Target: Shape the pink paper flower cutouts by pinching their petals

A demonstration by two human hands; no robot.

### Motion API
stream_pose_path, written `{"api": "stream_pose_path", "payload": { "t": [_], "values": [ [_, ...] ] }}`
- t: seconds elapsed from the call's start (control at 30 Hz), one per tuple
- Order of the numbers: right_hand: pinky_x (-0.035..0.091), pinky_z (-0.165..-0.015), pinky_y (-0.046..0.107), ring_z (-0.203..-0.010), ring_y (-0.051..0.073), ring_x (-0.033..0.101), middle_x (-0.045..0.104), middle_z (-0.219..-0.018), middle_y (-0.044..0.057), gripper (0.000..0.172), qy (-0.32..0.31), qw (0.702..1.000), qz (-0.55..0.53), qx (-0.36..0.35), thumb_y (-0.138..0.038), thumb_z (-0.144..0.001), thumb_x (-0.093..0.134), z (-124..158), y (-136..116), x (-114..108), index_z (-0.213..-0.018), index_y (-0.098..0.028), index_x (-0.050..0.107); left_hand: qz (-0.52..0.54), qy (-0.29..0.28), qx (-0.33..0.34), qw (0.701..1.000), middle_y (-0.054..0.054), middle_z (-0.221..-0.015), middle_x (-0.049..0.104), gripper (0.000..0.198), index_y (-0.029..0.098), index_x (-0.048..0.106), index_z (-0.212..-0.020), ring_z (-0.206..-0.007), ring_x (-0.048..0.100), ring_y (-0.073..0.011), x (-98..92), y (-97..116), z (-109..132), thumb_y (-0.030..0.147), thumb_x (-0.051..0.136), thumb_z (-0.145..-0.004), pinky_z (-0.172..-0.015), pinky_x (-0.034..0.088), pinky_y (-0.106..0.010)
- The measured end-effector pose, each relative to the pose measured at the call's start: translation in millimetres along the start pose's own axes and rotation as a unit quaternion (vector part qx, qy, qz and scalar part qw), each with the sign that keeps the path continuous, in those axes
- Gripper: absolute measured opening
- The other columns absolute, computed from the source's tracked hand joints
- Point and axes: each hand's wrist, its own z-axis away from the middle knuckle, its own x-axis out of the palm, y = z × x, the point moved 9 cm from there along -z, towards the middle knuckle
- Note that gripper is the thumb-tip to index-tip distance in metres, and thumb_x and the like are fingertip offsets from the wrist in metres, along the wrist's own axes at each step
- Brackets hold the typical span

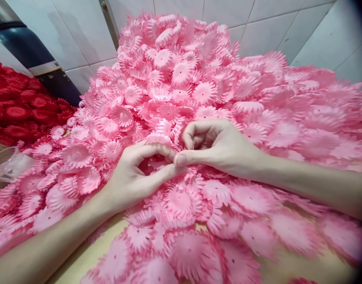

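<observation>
A large heap of pink fringed flower-shaped pieces (181, 75) fills the middle of the view, many with a small hole at the centre. My left hand (142, 169) is over the front of the heap, its thumb and fingers pressed together at the tips. Touching it from the right is my right hand (216, 148), its thumb tip against the left fingertips and its other fingers curled. Whatever lies between the fingertips is too small or hidden to make out. Pink pieces lie right behind and below both hands.
Red pieces (18, 110) are piled at the left. A dark blue bottle (36, 55) leans in front of the tiled wall (269, 35). At the left edge is a clear plastic container (9, 163). Parts of a yellowish surface (95, 246) show at the front.
</observation>
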Motion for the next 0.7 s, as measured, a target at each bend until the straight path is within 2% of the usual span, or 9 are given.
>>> {"api": "stream_pose_path", "payload": {
  "t": [0.13, 0.33, 0.5, 0.7],
  "values": [
    [0.030, -0.043, 0.018, -0.050, 0.004, 0.041, 0.050, -0.056, -0.006, 0.036, 0.004, 1.000, 0.012, 0.003, -0.021, -0.057, 0.088, -0.2, 1.5, -1.4, -0.058, -0.015, 0.052, 0.019, -0.003, -0.018, 1.000, 0.001, -0.080, 0.072, 0.010, 0.019, 0.070, -0.084, -0.069, 0.064, -0.0110, 0.1, -1.7, 0.6, 0.011, 0.071, -0.078, -0.063, 0.049, -0.023],
    [0.035, -0.044, 0.017, -0.052, 0.004, 0.046, 0.054, -0.058, -0.005, 0.031, 0.013, 1.000, 0.008, 0.011, -0.021, -0.059, 0.087, -1.2, 3.9, -6.5, -0.059, -0.015, 0.057, 0.072, 0.028, -0.072, 0.994, 0.001, -0.080, 0.068, 0.002, 0.019, 0.068, -0.083, -0.072, 0.061, -0.0098, -5.5, -11.1, 1.8, 0.021, 0.069, -0.084, -0.066, 0.048, -0.021],
    [0.047, -0.056, 0.018, -0.063, 0.007, 0.059, 0.065, -0.073, -0.002, 0.022, 0.040, 0.999, -0.024, 0.012, -0.022, -0.067, 0.083, -0.8, 6.1, -13.3, -0.071, -0.017, 0.062, 0.089, 0.078, -0.095, 0.988, 0.002, -0.082, 0.062, 0.004, 0.020, 0.066, -0.083, -0.073, 0.056, -0.0084, -13.3, -16.7, 3.9, 0.023, 0.066, -0.087, -0.070, 0.046, -0.020],
    [0.046, -0.056, 0.017, -0.061, 0.006, 0.057, 0.065, -0.070, -0.004, 0.021, 0.054, 0.998, -0.040, 0.003, -0.022, -0.071, 0.081, -2.0, 7.6, -16.0, -0.074, -0.019, 0.061, 0.147, 0.113, -0.127, 0.974, 0.002, -0.082, 0.057, 0.007, 0.020, 0.061, -0.084, -0.072, 0.051, -0.0088, -12.9, -25.2, 4.4, 0.024, 0.064, -0.089, -0.071, 0.046, -0.021]
  ]
}}
